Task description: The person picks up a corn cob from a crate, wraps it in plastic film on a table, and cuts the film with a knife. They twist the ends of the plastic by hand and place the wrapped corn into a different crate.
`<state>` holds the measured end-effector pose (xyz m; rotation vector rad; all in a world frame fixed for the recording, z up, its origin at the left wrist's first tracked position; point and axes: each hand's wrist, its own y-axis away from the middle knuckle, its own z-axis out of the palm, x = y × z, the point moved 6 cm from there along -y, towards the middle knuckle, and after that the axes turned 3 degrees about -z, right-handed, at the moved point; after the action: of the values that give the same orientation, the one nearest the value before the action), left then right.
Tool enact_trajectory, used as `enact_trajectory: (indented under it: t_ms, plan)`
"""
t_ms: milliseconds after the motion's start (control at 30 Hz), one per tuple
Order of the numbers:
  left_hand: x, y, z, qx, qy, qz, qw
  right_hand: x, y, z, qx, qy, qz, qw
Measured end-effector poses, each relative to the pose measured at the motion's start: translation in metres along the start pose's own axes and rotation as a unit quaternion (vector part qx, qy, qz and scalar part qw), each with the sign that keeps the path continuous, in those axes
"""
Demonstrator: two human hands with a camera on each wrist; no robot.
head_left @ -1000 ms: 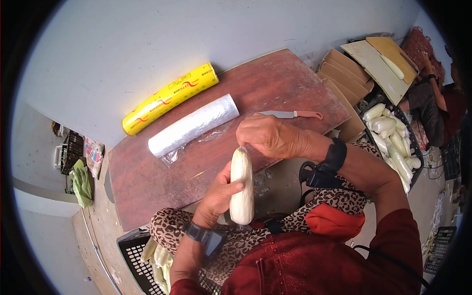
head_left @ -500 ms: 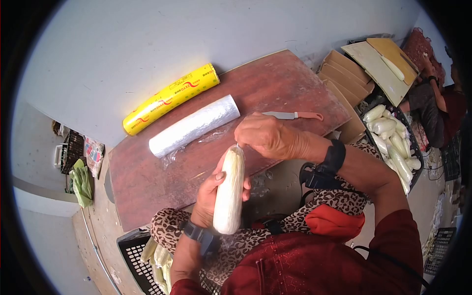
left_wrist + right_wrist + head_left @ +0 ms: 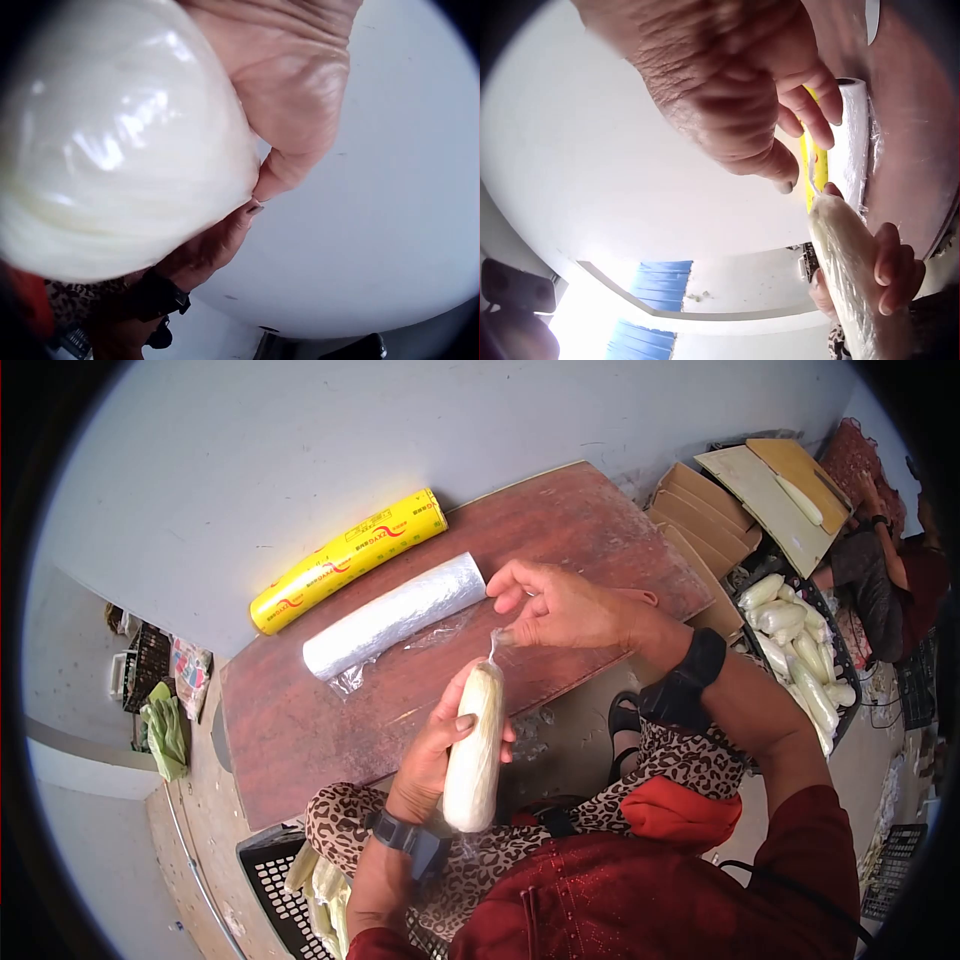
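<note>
1. Fingers of the right hand [image 3: 560,605] have lifted and parted since the earlier head frame, hiding the blade of the knife [image 3: 637,596] and baring the twisted film tail [image 3: 494,644]. Its thumb seems to touch the tail, though no firm pinch shows. The left hand [image 3: 428,755] curls round the wrapped cob [image 3: 473,760], tilted with its tail up at the near edge of the table [image 3: 290,755], probably so the tail faces the right hand. The film roll [image 3: 395,618] and yellow roll [image 3: 345,560] lie side by side toward the far edge, presumably within easy reach; the knife is near the right corner.
2. Left wrist view: the cob's glossy end bulks large against the left hand, whose full grip cannot be told here. The right hand shows beyond it.
3. Right wrist view: the right thumb and fingers stand well apart, the tail between them. Left-hand fingers flank the cob on 2 sides, likely steadying it.
</note>
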<state>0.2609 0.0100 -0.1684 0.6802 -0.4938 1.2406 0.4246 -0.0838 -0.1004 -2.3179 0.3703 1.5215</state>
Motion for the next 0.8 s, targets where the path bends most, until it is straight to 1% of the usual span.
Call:
enact_trajectory:
  t_ms: [100,200,300,400,500,600,700,800]
  plan:
    - [-0.002,-0.001,0.000,0.036,-0.042,0.000,0.998,0.011,0.010,0.005,-0.068,-0.083,0.162,0.981]
    - [-0.004,-0.002,0.002,0.050,-0.081,-0.013,0.995,0.014,0.012,0.019,-0.098,-0.081,0.211,0.969]
    - [-0.006,-0.002,0.005,0.014,-0.076,-0.035,0.996,0.012,0.016,0.024,-0.121,-0.013,0.271,0.955]
    - [-0.006,-0.001,0.002,0.022,-0.096,-0.023,0.995,0.021,0.014,0.026,-0.114,-0.027,0.263,0.958]
    - [-0.003,0.000,0.004,0.042,-0.095,-0.021,0.994,0.021,0.013,0.028,-0.101,-0.074,0.234,0.964]
    - [-0.008,-0.005,-0.010,0.016,-0.074,-0.024,0.997,0.023,0.010,0.028,-0.080,-0.096,0.189,0.974]
    - [-0.009,-0.006,-0.015,-0.009,-0.060,-0.023,0.998,0.024,0.005,0.029,-0.067,-0.069,0.110,0.989]
    - [-0.012,-0.006,-0.017,0.038,-0.067,-0.021,0.997,0.017,0.004,0.028,-0.024,0.058,0.030,0.998]
